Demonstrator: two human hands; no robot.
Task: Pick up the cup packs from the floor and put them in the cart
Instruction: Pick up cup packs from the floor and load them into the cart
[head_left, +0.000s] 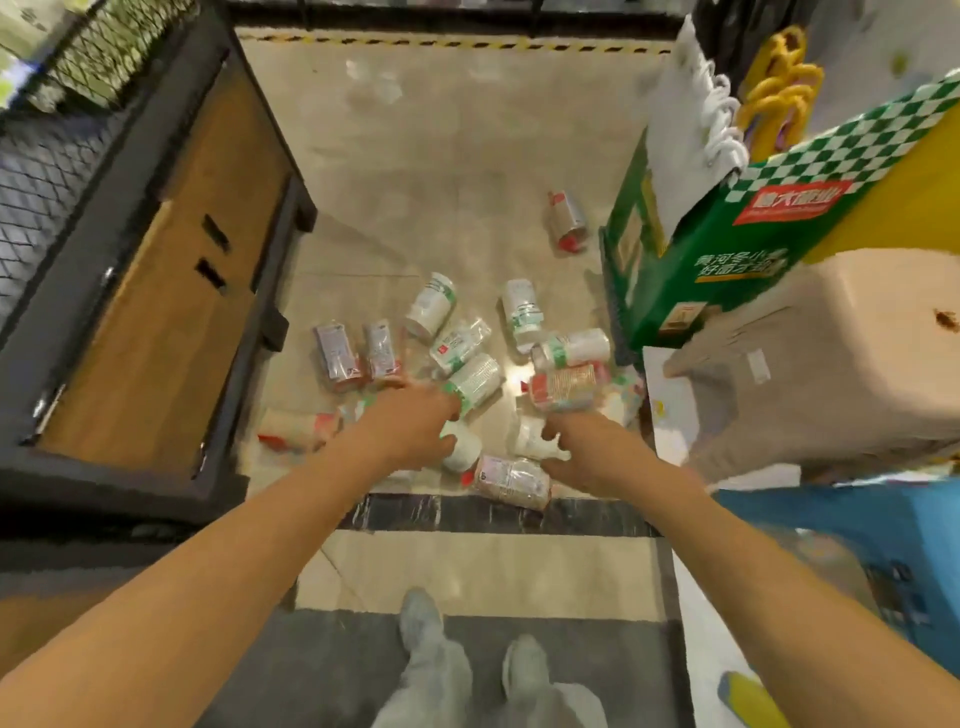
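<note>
the person was at the grab step, both hands down in the cup packs (470, 387) heaped on the floor (441, 156), left hand (415, 421) curled on a white pack (462, 447), right hand (576, 447) closing on another (grip unclear), the blue cart (852, 525) waiting at right for the lift-over.

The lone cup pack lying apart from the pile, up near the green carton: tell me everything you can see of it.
The lone cup pack is a short sleeve of stacked cups in clear, shiny wrap, greyish in the middle with red at both ends. It lies on its side on the beige floor, left of the green carton, well beyond the pile. Nothing touches it; both hands are far away.
</note>
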